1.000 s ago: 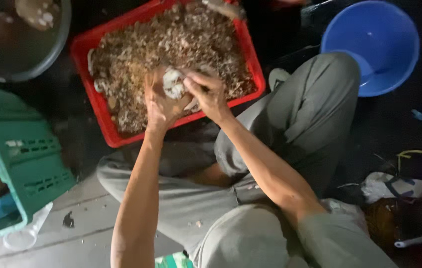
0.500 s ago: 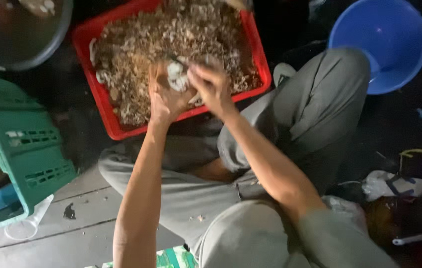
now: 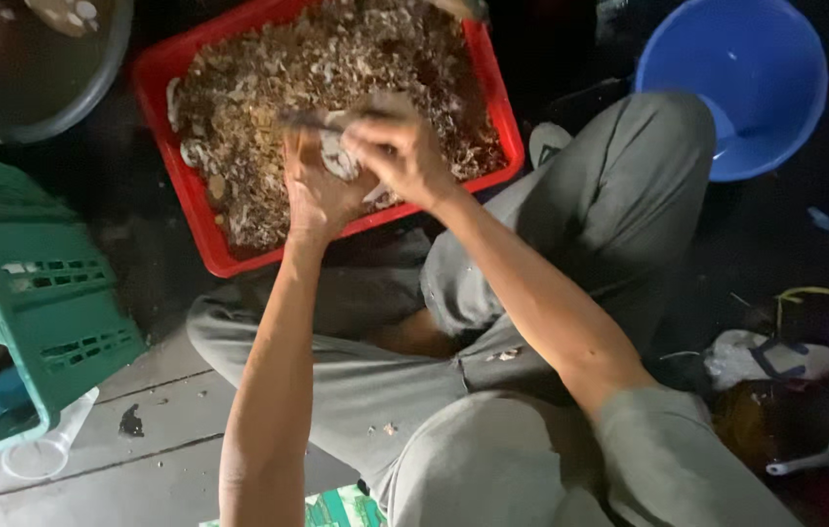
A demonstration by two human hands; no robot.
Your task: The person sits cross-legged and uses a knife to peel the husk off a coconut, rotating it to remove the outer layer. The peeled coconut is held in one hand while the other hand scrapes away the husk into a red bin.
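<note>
Over the near edge of a red plastic crate [image 3: 202, 226], both hands met around one pale, whitish shell-like piece [image 3: 338, 156]. The left hand [image 3: 315, 191] cupped it from below with fingers curled up around it, and the right hand [image 3: 403, 156] pressed in from the right, fingers bent against the same piece; a thin dark tool seemed to lie across the top, too blurred to name. The piece looked pale grey-white, rounded and smooth-faced, lighter than the heap beneath it. That heap [image 3: 336, 68] filled the crate: a rough brown and tan mass of shells and fragments, with some paler pieces along its left side. The person sat on the floor in grey trousers, the right knee [image 3: 648, 146] raised just right of the crate. A blue plastic basin [image 3: 756, 88] stood at the far right, a dark round bowl [image 3: 34, 68] at the far left, and a green plastic basket [image 3: 43, 293] on the left.
</note>
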